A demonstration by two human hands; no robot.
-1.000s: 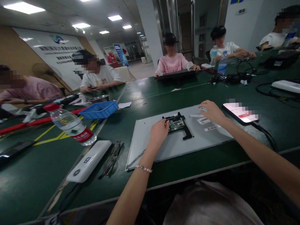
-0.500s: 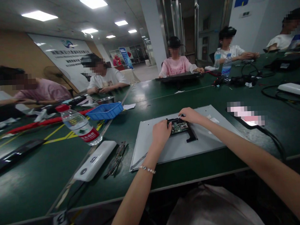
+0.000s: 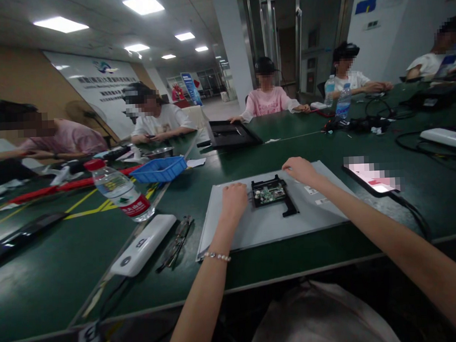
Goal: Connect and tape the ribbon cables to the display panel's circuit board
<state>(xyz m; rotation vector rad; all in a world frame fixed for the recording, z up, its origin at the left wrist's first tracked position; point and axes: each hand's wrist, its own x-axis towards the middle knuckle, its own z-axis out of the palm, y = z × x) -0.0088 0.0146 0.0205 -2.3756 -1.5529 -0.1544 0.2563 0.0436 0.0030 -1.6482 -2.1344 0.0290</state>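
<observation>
A black plastic bracket (image 3: 289,206) with a green circuit board (image 3: 269,193) inside it lies on the light grey back of a flat panel (image 3: 223,226). My left hand (image 3: 234,197) is just left of the bracket, above the panel, with its fingers curled in. Up at the right, my right hand (image 3: 299,171) hovers near the panel's far edge, fingers bent and close together. Both hands appear apart from the bracket. Whether either holds something small is hidden behind the fingers.
Left of the panel lie glasses (image 3: 177,244), a white power bank (image 3: 144,245), a water bottle (image 3: 125,193) and a blue tray (image 3: 160,169). A phone (image 3: 372,177) with a cable is at right. Across the table, a person's hand touches a tilted black casing (image 3: 234,135).
My hands have come off the bracket, left hand moving left and right hand moving right and slightly up. Opposite, the person's black casing has swung to the left and tilted.
</observation>
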